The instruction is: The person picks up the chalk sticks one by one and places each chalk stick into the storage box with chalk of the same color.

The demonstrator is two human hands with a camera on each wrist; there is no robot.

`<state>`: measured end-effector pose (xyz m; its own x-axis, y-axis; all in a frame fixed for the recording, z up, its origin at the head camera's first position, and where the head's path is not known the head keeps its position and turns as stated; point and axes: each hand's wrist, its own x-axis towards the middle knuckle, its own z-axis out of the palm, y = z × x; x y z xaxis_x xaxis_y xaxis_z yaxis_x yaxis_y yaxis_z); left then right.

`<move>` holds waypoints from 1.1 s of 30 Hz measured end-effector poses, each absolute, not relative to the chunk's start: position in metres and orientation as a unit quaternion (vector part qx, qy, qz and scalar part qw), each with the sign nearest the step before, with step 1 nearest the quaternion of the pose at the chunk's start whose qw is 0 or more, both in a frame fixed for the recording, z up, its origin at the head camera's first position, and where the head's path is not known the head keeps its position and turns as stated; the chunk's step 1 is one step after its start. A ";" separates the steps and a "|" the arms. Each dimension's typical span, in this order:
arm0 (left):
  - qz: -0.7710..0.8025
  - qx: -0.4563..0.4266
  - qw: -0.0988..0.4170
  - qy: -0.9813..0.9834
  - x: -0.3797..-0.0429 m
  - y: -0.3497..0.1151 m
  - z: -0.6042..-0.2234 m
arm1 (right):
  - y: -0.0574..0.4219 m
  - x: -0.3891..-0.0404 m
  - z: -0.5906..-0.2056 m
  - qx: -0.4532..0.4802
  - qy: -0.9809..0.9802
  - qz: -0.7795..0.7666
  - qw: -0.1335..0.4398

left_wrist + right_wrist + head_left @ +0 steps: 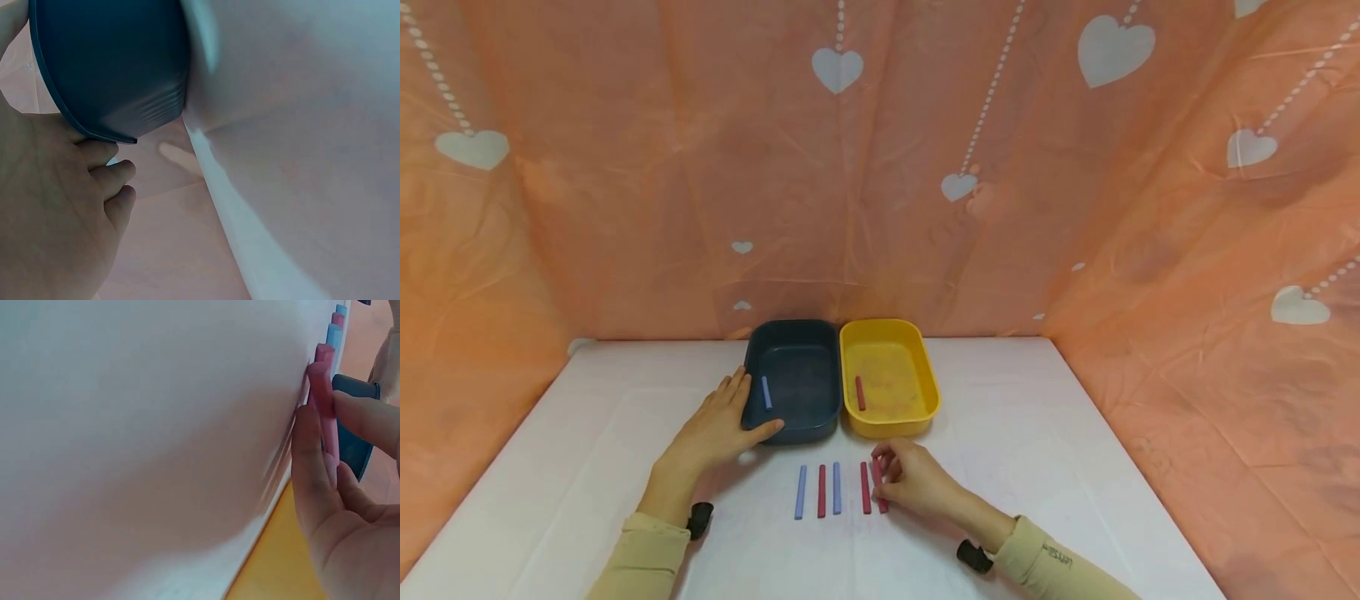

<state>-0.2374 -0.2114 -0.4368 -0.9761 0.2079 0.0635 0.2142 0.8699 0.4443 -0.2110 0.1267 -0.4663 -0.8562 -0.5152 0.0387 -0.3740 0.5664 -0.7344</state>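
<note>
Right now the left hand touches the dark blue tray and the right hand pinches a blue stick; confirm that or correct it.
One colour is wrong: the right hand pinches a red stick, not blue, as the right wrist view shows. The left hand does touch the dark blue tray.

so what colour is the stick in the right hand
The stick is pinkish red, clearest in the right wrist view.

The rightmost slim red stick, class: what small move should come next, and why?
Probably the right hand should lift this slim red stick toward the yellow rectangular tray: it is pinched, and that tray holds another red stick, while the dark blue rectangular tray holds a blue stick.
</note>
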 end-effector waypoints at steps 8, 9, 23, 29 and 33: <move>-0.220 -0.111 0.016 -0.969 -0.238 -0.211 -0.438 | 0.125 -0.209 -0.468 -0.248 0.866 -0.425 0.083; -0.220 -0.111 0.016 -0.969 -0.238 -0.211 -0.438 | 0.125 -0.209 -0.468 -0.247 0.866 -0.427 0.082; -0.222 -0.110 0.015 -0.969 -0.236 -0.214 -0.442 | 0.126 -0.204 -0.466 -0.240 0.855 -0.452 0.084; -0.223 -0.109 0.011 -0.969 -0.238 -0.213 -0.441 | 0.126 -0.203 -0.460 -0.234 0.849 -0.469 0.073; -0.222 -0.110 0.009 -0.969 -0.240 -0.212 -0.438 | 0.126 -0.206 -0.456 -0.236 0.844 -0.480 0.047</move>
